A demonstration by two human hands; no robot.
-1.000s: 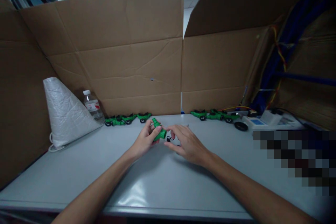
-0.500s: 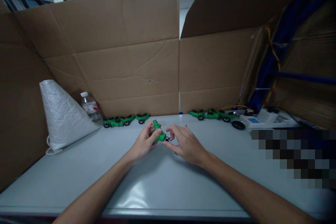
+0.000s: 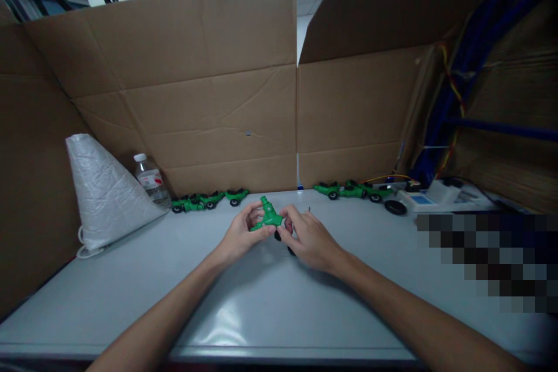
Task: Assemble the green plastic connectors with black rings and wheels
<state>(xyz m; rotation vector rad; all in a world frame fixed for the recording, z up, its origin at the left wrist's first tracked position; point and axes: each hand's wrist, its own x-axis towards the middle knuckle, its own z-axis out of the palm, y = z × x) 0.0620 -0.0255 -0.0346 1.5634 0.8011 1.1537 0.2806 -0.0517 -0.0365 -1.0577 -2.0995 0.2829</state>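
Between my hands, above the middle of the white table, is a green toy part with a narrow ridged end pointing up and away. My left hand grips its left side between thumb and fingers. At its right side, my right hand pinches the edge with thumb and fingertips. Small black pieces show just below the green part and beside my right thumb; whether they are held or lie on the table is hard to tell.
Green toy cars with black wheels stand along the cardboard wall, at left and right. A water bottle and a silvery bag are at left. A black ring and a power strip lie at right.
The green part has turned, so its wide side now faces up. My right hand's fingers have closed in on its right edge, where they were a little apart from it.
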